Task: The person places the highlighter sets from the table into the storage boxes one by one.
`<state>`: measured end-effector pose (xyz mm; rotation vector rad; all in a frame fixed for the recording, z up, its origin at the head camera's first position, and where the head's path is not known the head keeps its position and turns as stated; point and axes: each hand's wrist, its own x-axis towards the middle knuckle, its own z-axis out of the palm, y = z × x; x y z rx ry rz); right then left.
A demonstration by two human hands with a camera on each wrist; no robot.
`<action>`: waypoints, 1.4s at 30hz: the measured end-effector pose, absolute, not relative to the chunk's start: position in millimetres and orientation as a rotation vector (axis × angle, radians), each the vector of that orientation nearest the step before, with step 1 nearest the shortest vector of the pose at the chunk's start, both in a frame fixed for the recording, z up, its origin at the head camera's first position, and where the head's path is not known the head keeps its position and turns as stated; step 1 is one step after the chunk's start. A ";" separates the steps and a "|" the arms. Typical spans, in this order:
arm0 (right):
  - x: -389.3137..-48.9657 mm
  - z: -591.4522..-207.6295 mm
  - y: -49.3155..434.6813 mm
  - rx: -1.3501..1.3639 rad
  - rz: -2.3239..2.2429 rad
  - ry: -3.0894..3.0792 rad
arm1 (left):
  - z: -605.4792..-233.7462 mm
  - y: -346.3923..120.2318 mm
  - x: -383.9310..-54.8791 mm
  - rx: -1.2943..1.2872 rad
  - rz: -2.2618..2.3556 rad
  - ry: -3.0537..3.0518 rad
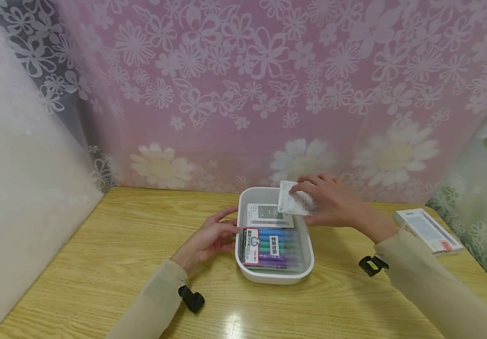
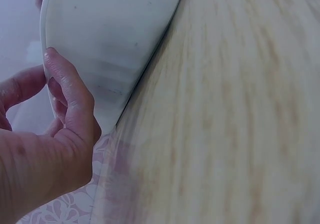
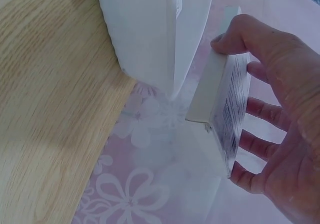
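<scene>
Left hand (image 1: 203,240): fingers bent and touching the bin's left side; whether the rim is pinched cannot be told. White bin (image 1: 274,278): set near the table's (image 1: 86,263) far edge; best steadied lightly. Contents: printed box (image 1: 264,215), far end; clear pen pack (image 1: 271,249), near end. White box (image 1: 296,204): held over the bin's far right corner, gripped by the right hand (image 1: 336,202); should be levelled and cleared of the rim before any lowering. Boxed item (image 1: 431,230): laid near the table's far right corner.
</scene>
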<state>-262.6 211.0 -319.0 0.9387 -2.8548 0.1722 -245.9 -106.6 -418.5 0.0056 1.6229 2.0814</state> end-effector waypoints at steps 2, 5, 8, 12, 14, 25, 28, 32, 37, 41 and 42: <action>-263.7 -319.9 208.1 0.947 0.177 -2.862 | -418.6 -106.7 -245.6 0.006 2.082 1.621; -265.1 -320.5 203.7 0.954 0.171 -2.867 | -418.6 -106.6 -245.3 0.001 2.085 1.614; -266.6 -320.4 198.8 0.964 0.154 -2.864 | -418.9 -106.4 -245.5 0.000 2.089 1.613; -268.7 -320.4 191.1 0.993 0.151 -2.853 | -419.1 -106.6 -246.0 0.004 2.092 1.616; -269.2 -320.5 187.1 1.011 0.159 -2.847 | -418.6 -107.0 -245.9 0.004 2.093 1.620; -271.4 -322.2 169.1 1.062 0.195 -2.857 | -416.9 -106.8 -244.8 0.008 2.095 1.615; -271.9 -321.0 163.8 1.080 0.181 -2.866 | -417.3 -106.5 -245.0 0.012 2.093 1.613; -275.0 -321.2 159.0 1.095 0.126 -2.887 | -417.9 -106.4 -245.8 0.015 2.090 1.617; -279.7 -322.6 155.1 1.113 0.075 -2.939 | -418.2 -106.3 -246.4 0.005 2.091 1.613; -283.6 -324.5 151.4 1.137 0.042 -2.986 | -418.0 -106.1 -245.9 -0.001 2.097 1.612; -284.6 -325.3 150.8 1.142 0.032 -2.992 | -418.1 -106.1 -245.8 -0.001 2.097 1.613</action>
